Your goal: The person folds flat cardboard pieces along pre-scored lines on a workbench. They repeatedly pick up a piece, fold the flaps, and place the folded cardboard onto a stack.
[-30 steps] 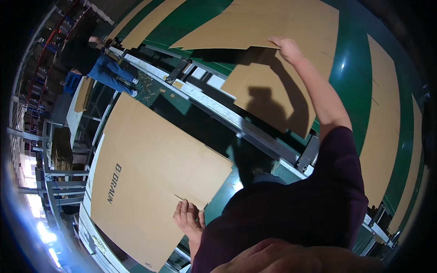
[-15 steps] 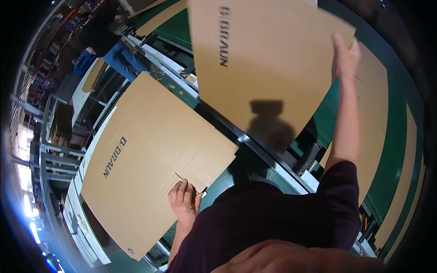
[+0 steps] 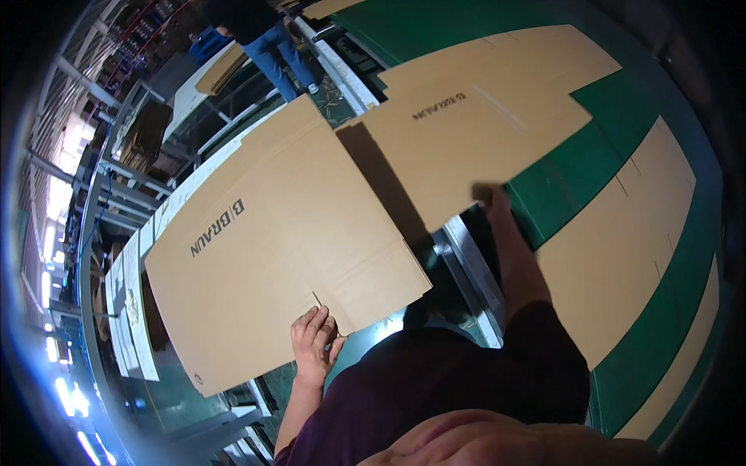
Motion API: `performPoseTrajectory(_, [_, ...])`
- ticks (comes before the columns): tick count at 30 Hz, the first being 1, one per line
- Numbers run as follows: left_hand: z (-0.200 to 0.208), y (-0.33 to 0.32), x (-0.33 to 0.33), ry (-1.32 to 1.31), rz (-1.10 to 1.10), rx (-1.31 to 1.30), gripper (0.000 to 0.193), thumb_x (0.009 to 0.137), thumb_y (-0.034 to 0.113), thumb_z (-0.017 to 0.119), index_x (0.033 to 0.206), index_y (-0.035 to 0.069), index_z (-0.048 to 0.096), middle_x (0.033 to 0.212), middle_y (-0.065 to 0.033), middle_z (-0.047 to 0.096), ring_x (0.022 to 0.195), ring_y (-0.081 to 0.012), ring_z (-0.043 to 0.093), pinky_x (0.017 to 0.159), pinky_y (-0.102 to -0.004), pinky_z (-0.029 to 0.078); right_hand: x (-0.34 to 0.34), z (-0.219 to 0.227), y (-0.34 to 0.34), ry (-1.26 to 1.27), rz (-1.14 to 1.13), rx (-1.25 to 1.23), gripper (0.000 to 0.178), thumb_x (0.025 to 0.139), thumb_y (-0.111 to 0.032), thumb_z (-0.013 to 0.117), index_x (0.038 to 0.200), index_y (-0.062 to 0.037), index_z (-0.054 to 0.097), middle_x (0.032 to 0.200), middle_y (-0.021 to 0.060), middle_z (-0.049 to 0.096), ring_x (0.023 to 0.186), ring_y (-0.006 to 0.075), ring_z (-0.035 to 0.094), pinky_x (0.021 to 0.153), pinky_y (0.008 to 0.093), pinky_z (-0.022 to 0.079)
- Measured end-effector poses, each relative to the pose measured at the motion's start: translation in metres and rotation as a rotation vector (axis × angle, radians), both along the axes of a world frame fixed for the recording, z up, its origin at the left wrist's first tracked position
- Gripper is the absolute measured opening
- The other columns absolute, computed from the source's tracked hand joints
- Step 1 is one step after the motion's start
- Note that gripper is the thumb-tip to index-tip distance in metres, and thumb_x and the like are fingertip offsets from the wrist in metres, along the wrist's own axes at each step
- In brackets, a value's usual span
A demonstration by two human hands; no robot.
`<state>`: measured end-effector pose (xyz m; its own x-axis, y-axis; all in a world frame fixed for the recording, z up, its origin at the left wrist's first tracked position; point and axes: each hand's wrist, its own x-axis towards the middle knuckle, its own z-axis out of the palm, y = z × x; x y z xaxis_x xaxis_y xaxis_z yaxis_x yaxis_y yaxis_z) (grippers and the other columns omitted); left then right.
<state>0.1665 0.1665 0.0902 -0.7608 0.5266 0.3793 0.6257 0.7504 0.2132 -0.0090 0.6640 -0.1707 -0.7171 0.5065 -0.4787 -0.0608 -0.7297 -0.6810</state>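
Note:
My left hand (image 3: 315, 339) lies on the top of a large brown cardboard sheet (image 3: 256, 287), its fingers near a short slot by the front edge, thumb apart. That sheet carries dark printing and lies flat on the left, its right edge showing more than one layer. My right hand (image 3: 491, 198) is smeared by motion at the near edge of a second printed cardboard sheet (image 3: 458, 163). Whether its fingers grip that edge cannot be made out. This second sheet lies lower, slanting across the metal rail, with the left sheet's shadow falling on it.
More cardboard sheets with slits (image 3: 622, 248) lie on a green belt (image 3: 571, 186) to the right and behind. A metal rail (image 3: 474, 279) runs between the belt and the left sheet. At the far left, a person in jeans (image 3: 276, 58) stands near a table holding stacked cardboard (image 3: 221, 68).
The sheet my right hand held raised no longer stands up in front, uncovering the belt. My right hand has dropped low and inward. My left hand stays on the left sheet; the view has turned.

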Motion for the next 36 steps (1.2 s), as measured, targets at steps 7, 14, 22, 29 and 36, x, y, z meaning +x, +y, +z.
performPoseTrajectory(7, [0.001, 0.001, -0.006, 0.001, -0.017, -0.001, 0.045, 0.073, 0.032, 0.074, 0.105, 0.003, 0.061, 0.122, -0.0124, 0.058, 0.112, -0.0340, 0.054, 0.091, -0.0452, 0.043, -0.128, 0.124, 0.078, 0.202, -0.324, 0.175, 0.006, 0.082, -0.004, 0.059, 0.079, -0.0064, 0.054, 0.069, 0.0067, 0.055, 0.048, 0.0176, 0.053, 0.036, 0.0311, 0.038])
performPoseTrajectory(14, [0.000, 0.002, -0.007, 0.010, -0.011, 0.046, 0.042, 0.073, 0.033, 0.073, 0.102, 0.003, 0.063, 0.120, -0.0112, 0.059, 0.112, -0.0325, 0.054, 0.091, -0.0437, 0.043, -0.098, 0.204, 0.205, 0.283, -0.533, 0.116, 0.028, 0.081, 0.004, 0.061, 0.107, 0.0099, 0.053, 0.105, 0.0184, 0.059, 0.084, 0.0308, 0.065, 0.067, 0.0376, 0.059])
performPoseTrajectory(22, [0.003, -0.008, -0.002, 0.050, -0.041, 0.104, 0.037, 0.076, 0.031, 0.070, 0.101, 0.004, 0.061, 0.119, -0.0103, 0.058, 0.114, -0.0293, 0.053, 0.092, -0.0427, 0.041, 0.004, 0.324, -0.013, 0.317, -0.007, 0.286, 0.013, 0.085, -0.011, 0.065, 0.095, -0.0029, 0.059, 0.077, 0.0068, 0.060, 0.060, 0.0146, 0.059, 0.044, 0.0201, 0.044])
performPoseTrajectory(29, [-0.006, -0.014, 0.004, 0.116, -0.020, 0.132, 0.036, 0.079, 0.026, 0.066, 0.107, 0.005, 0.060, 0.119, -0.0115, 0.057, 0.112, -0.0290, 0.053, 0.096, -0.0426, 0.040, 0.125, 0.328, -0.250, 0.493, 0.125, 0.486, 0.029, 0.081, -0.003, 0.065, 0.107, 0.0038, 0.055, 0.086, 0.0093, 0.060, 0.063, 0.0208, 0.063, 0.053, 0.0259, 0.053])
performPoseTrajectory(36, [-0.026, -0.019, 0.027, -0.727, 0.125, -0.012, 0.034, 0.086, 0.021, 0.060, 0.118, 0.010, 0.059, 0.111, -0.0151, 0.059, 0.101, -0.0289, 0.057, 0.092, -0.0410, 0.044, 0.212, 0.255, -0.423, 0.451, 1.274, 0.014, 0.037, 0.099, -0.024, 0.044, 0.116, 0.0065, 0.056, 0.122, 0.0221, 0.058, 0.109, 0.0322, 0.059, 0.099, 0.0450, 0.041])
